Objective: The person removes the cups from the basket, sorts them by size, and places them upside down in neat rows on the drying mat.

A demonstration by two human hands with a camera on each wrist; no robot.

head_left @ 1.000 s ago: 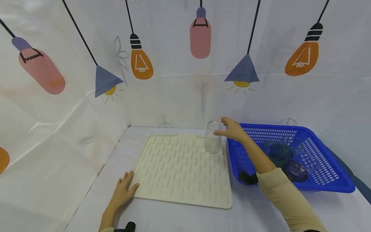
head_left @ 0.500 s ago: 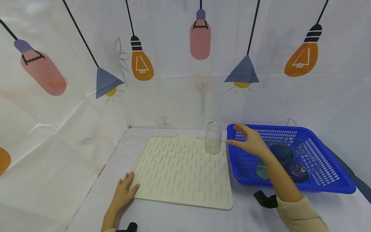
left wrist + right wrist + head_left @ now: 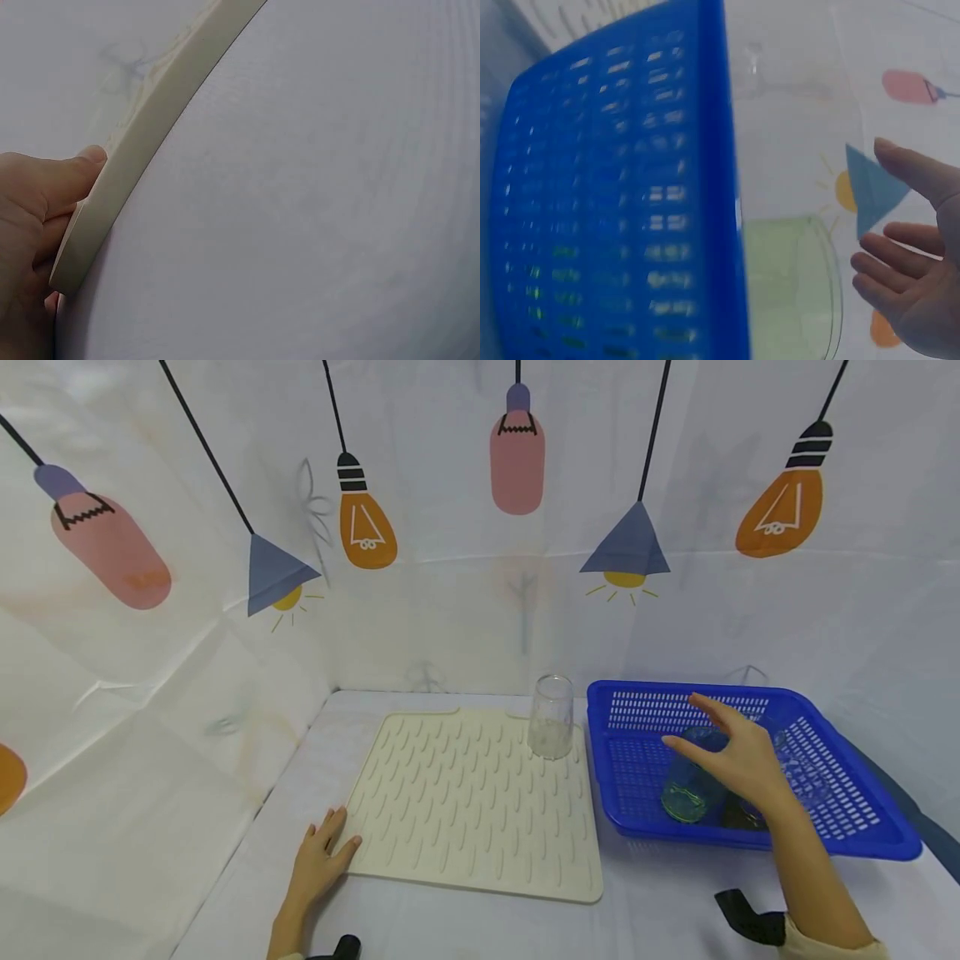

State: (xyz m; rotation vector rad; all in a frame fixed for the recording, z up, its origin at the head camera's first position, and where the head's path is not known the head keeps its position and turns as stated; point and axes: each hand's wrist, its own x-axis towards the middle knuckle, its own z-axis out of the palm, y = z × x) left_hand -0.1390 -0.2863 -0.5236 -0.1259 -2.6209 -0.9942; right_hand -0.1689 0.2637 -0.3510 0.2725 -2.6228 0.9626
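My left hand [image 3: 318,860] rests at the left edge of a cream ridged drying mat [image 3: 472,810]. In the left wrist view the thumb lies against the mat's edge [image 3: 142,150]. A clear drinking glass [image 3: 551,718] stands on the mat's back right corner. My right hand [image 3: 738,760] is over the blue plastic basket [image 3: 615,777], thumb and fingers spread, holding nothing. Near its fingers is a blue-green glass [image 3: 684,793] in the basket, partly covered by the hand. The right wrist view shows a pale green see-through glass [image 3: 791,285] rising past the basket's rim.
Clear glassware [image 3: 806,777] lies in the basket's right part. A dark glass piece [image 3: 738,814] is partly hidden under the right hand. White cloth [image 3: 450,927] covers the table, and a white sheet printed with lamps [image 3: 450,610] hangs behind it.
My right hand has let go of the clear glass and moved right, from the mat's back corner to over the basket. The glass stays on the mat; the left hand has barely moved.
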